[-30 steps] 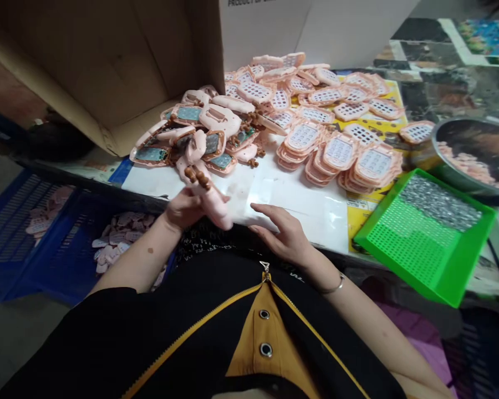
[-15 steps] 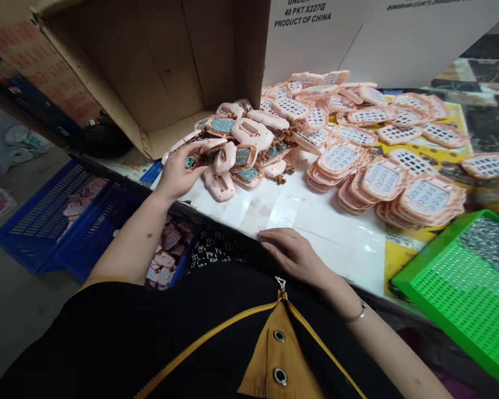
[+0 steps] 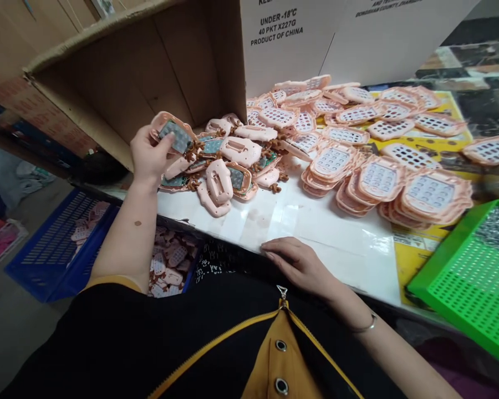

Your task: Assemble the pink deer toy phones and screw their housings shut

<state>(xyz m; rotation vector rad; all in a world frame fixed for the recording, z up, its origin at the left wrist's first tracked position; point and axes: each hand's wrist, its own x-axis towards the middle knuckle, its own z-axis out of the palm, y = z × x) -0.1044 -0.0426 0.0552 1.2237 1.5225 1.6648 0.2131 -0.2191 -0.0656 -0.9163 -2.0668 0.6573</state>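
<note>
My left hand (image 3: pixel 147 154) is raised at the left end of a heap of pink plastic toy-phone shells (image 3: pixel 228 160) and grips one pink shell with a grey circuit board (image 3: pixel 172 133) in it, just in front of the open cardboard box (image 3: pixel 125 83). My right hand (image 3: pixel 297 261) lies flat on the white table sheet (image 3: pixel 341 238) at the near edge, fingers apart, holding nothing. Stacks of pink keypad fronts (image 3: pixel 382 177) cover the table to the right of the heap.
A green perforated tray (image 3: pixel 466 277) with small metal screws (image 3: pixel 497 224) sits at the right edge. White cartons (image 3: pixel 328 39) stand at the back. Blue crates (image 3: pixel 62 244) with more pink parts sit on the floor at the left, below the table.
My left hand put down the shell it held near the table edge, reached into the heap and lifted a circuit-board shell up and left. My right hand stayed resting on the table.
</note>
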